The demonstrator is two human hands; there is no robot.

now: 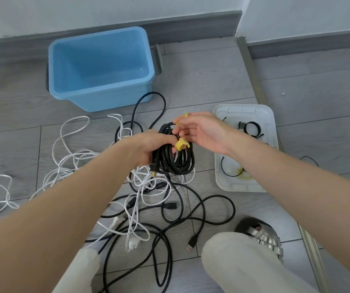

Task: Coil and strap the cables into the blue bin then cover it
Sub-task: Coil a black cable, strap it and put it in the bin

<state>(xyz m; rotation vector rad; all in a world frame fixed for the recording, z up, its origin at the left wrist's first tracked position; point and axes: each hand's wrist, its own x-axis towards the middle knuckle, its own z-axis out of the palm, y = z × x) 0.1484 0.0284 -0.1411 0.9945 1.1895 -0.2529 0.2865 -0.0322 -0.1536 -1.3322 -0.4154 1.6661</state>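
Observation:
My left hand (148, 148) grips a coiled black cable (179, 160) above the floor. A yellow strap (181, 143) is looped around the coil's top. The fingertips of my right hand (199, 132) pinch the strap's free end near the coil. An open blue bin (104, 89) stands on the floor behind, with nothing inside. Its white lid (271, 123) lies upside down to the right and holds black and yellow straps (251, 129). Loose white cables (72, 157) and black cables (201, 210) lie tangled on the floor below my hands.
A grey skirting board and white wall run behind the bin. A metal floor strip (252, 70) passes behind the lid. My knees and a foot in a silver sandal (263, 235) are at the lower right.

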